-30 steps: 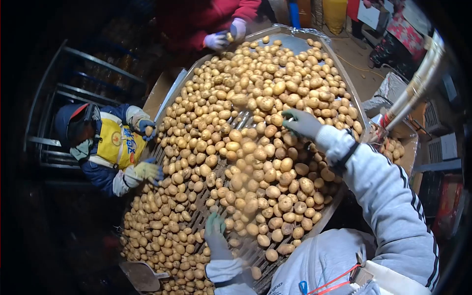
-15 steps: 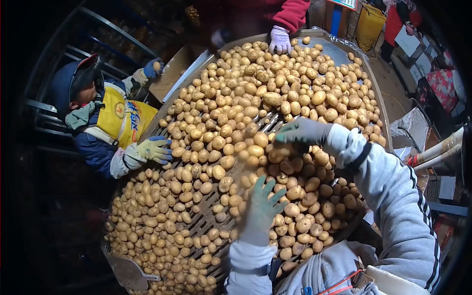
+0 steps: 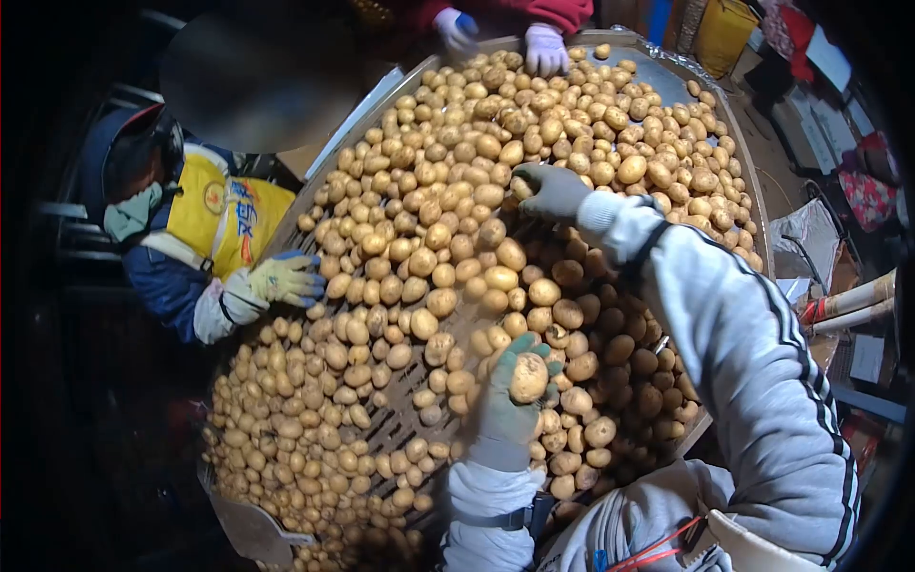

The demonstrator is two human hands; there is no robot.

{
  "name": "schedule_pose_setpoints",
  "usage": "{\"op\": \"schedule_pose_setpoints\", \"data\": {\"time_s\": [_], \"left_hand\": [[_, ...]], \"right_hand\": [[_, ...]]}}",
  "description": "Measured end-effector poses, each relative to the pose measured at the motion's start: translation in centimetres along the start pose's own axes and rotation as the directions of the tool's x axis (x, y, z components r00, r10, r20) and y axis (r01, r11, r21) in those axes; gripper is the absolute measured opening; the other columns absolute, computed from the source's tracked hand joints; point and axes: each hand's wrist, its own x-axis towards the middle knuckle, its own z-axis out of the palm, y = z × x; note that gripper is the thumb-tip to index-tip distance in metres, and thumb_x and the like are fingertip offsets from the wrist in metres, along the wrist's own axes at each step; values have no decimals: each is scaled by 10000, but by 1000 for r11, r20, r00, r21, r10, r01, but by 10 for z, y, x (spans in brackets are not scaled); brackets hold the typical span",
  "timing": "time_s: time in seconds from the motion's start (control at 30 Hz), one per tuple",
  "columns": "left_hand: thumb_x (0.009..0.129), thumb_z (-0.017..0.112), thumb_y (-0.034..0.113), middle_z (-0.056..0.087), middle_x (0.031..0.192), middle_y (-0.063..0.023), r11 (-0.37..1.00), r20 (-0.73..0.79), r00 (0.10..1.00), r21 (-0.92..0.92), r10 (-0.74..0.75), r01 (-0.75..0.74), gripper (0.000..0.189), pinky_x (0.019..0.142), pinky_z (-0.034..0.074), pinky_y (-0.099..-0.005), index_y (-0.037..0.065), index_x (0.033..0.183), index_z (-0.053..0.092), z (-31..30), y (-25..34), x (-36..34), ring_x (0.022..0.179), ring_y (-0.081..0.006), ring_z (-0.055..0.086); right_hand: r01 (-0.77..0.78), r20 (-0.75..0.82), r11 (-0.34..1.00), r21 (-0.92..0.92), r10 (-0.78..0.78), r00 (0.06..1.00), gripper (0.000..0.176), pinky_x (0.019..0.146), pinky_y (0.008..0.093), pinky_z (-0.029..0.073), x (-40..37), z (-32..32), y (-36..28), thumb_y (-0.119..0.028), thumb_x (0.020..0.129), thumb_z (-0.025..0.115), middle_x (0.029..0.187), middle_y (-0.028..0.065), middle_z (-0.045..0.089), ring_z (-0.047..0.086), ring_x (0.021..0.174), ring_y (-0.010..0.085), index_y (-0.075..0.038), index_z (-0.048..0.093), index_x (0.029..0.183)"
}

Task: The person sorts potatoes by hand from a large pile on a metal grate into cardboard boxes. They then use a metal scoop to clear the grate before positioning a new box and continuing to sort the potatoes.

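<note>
A large potato (image 3: 528, 377) rests in the palm of my gloved left hand (image 3: 510, 410), with the green fingertips curled round it. My right hand (image 3: 555, 194), in a grey glove, reaches over the pile further up. Its thumb and fingers are closed on a smaller potato (image 3: 520, 188), of which only the left side shows. Many loose potatoes (image 3: 448, 200) surround both hands on a slatted sorting table (image 3: 408, 389). Below my right forearm the potatoes lie in shadow.
A co-worker in a yellow vest (image 3: 229, 205) stands at the left, one gloved hand (image 3: 286, 279) at the table's edge. Another person's gloved hands (image 3: 546, 50) are at the far edge. A flat grey plate (image 3: 250, 526) sits at the lower left corner. Wrapped poles (image 3: 848, 303) stick in from the right.
A potato is now in my left hand, which was spread before. My right hand has moved up and closed on a potato. A dark blurred shape now covers the upper left.
</note>
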Motion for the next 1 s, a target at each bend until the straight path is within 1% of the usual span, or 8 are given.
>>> {"op": "schedule_pose_setpoints", "data": {"time_s": [0.07,0.43,0.53,0.6,0.7,0.8,0.9,1.0], "left_hand": [[1031,563,422,652,1231,-131,998,-39,998,-39,47,-48,560,804,583,-363,4,1403,553,-15,4,-4,1040,-253,676],[1054,501,124,544,1425,-141,755,-85,928,611,363,-239,432,989,556,-351,-6,1466,498,26,-26,-65,1269,-243,574],[1045,531,141,551,1409,-190,376,210,894,851,395,-366,448,1023,524,-364,-30,1457,496,39,-67,-88,1255,-261,572],[1045,552,228,558,1394,-187,360,260,906,853,334,-378,507,1041,485,-358,-36,1472,478,48,-97,-96,1238,-251,571],[1023,600,265,540,1393,-188,463,245,951,832,187,-305,587,1046,463,-347,-42,1498,441,75,-127,-111,1232,-251,564],[1029,575,287,488,1469,-210,-82,589,788,807,179,-584,601,1091,439,-367,-36,1515,427,102,-142,-125,1329,-267,508],[1007,569,220,470,1497,-241,-246,731,673,678,119,-693,554,1123,422,-419,-21,1490,448,108,-149,-129,1367,-342,483],[1011,548,207,452,1517,-262,64,505,838,848,207,-527,541,1166,379,-457,-14,1492,436,111,-150,-126,1396,-391,457]], "right_hand": [[-52,190,844,533,-59,980,663,947,327,550,-34,-1,-2,-240,820,790,1271,152,672,693,1055,222,-66,567,1420],[-122,383,556,822,-382,841,456,1044,360,487,-295,66,-7,-249,948,691,1260,105,671,610,1188,209,-43,629,1350],[-713,755,266,649,-105,647,351,1037,384,501,-336,-5,-50,-134,929,669,1236,111,690,625,1198,217,-13,665,1258],[494,-115,518,698,-600,792,247,869,311,543,-344,99,22,-202,1047,547,1078,55,683,632,970,129,-62,655,1220],[30,283,559,829,-465,839,291,833,299,554,-389,40,15,-121,975,591,1087,56,703,660,968,151,-60,654,1252],[491,-172,504,711,-552,816,250,774,292,560,-421,37,46,-178,1001,581,1051,77,710,666,881,143,-61,678,1199],[-252,278,235,939,-87,957,408,651,309,573,-478,-17,44,-397,1076,517,970,111,713,692,793,173,-30,673,1160],[-263,259,5,965,150,954,549,460,324,554,-530,-44,80,-542,1050,516,830,131,686,676,577,224,-19,653,1147]]}}
